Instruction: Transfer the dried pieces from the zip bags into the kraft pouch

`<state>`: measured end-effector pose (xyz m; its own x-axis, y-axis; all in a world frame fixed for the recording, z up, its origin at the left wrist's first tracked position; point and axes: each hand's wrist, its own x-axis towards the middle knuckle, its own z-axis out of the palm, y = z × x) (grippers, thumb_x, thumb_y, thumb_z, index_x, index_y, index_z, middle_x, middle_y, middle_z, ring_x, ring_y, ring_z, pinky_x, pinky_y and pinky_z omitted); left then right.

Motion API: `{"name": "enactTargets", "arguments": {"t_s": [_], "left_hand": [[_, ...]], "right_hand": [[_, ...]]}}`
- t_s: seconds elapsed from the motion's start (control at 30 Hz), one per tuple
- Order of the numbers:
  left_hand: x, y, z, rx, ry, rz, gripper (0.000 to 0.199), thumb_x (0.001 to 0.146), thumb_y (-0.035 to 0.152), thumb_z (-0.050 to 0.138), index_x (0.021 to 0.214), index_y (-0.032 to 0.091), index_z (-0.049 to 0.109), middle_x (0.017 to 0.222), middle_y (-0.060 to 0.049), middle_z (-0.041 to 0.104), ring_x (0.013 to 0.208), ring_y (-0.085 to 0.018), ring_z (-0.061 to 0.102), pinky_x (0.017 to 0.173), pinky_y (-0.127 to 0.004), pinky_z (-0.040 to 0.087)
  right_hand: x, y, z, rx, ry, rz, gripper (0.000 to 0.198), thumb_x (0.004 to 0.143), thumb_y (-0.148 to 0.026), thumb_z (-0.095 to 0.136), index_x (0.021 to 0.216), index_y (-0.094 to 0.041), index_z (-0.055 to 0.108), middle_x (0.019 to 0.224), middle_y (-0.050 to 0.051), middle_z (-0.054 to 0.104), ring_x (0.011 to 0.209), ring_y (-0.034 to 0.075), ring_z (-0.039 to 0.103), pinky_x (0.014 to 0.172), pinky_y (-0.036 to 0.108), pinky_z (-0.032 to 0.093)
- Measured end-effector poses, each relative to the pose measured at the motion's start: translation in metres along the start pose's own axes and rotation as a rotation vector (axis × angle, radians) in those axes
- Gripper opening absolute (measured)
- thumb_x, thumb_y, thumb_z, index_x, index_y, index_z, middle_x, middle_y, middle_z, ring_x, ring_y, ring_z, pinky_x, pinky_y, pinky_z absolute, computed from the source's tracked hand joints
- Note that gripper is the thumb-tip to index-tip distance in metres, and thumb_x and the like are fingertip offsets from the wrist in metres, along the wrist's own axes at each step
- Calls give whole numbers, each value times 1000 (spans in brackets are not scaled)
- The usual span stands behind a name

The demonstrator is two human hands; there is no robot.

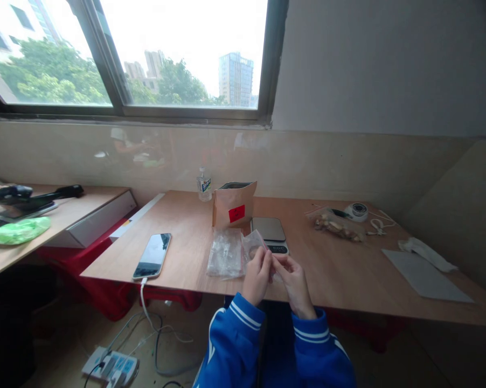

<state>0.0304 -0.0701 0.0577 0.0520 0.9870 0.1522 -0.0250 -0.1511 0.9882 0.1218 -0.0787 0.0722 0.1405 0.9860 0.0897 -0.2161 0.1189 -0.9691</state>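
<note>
Left hand [257, 275]: pinches the small clear bag [254, 246] at its edge.
Right hand [293, 277]: fingers curled on the same bag, just above the table's [186, 226] front edge.
Phone [152, 255]: far left, flat.
Bag pile [226, 260]: beside the hands.
Scale [269, 233]: behind them.

I see my left hand [257, 276] and right hand [294, 280] close together at the near edge of the table [186, 215], both on a small bag [254, 246]. A pile of bags [226, 260] lies just left. The scale [269, 233] sits behind them, the pouch [234, 205] behind that, the phone [152, 255] far left.
</note>
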Motion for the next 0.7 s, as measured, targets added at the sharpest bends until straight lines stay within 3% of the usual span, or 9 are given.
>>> {"name": "enactTargets", "arguments": {"t_s": [0.13,0.3,0.4,0.47,0.6,0.7], "left_hand": [[-3,3,-9,54,-59,47,38,91,54,41,74,21,46,56,4,51,43,-8,44,45,-22,33],[-8,4,-23,105,-52,58,40,90,51,43,64,20,41,47,5,47,43,-8,42,46,-21,33],[-8,1,-25,70,-136,20,41,87,54,48,64,20,42,49,4,50,44,-8,43,45,-20,33],[-7,-2,-25,-37,-140,10,42,85,56,49,66,19,45,55,2,52,47,-9,46,46,-21,36],[-6,-14,-22,-193,30,121,50,87,61,38,70,17,54,71,-3,58,70,-15,56,69,-29,48],[-8,-22,-15,-331,143,78,51,85,63,43,92,17,62,97,-8,66,95,-21,60,90,-35,46]], "right_hand": [[3,5,-7,-13,91,-14,32,61,-43,79,76,-15,73,71,5,71,63,17,63,57,29,52],[15,15,-48,96,585,-28,37,52,-45,81,64,-16,61,54,-4,60,50,12,54,50,25,46],[16,12,-60,121,559,-61,38,55,-44,81,65,-17,57,51,-7,53,50,10,52,51,23,45],[11,4,-54,140,523,-95,36,60,-45,79,69,-17,57,53,-8,53,52,10,52,54,23,46],[0,-19,-24,195,471,-142,37,66,-48,75,77,-19,56,65,-5,59,59,11,57,61,26,49],[-6,-26,-3,211,450,-147,37,70,-50,72,80,-19,55,67,-4,61,59,12,57,59,25,48]]}}
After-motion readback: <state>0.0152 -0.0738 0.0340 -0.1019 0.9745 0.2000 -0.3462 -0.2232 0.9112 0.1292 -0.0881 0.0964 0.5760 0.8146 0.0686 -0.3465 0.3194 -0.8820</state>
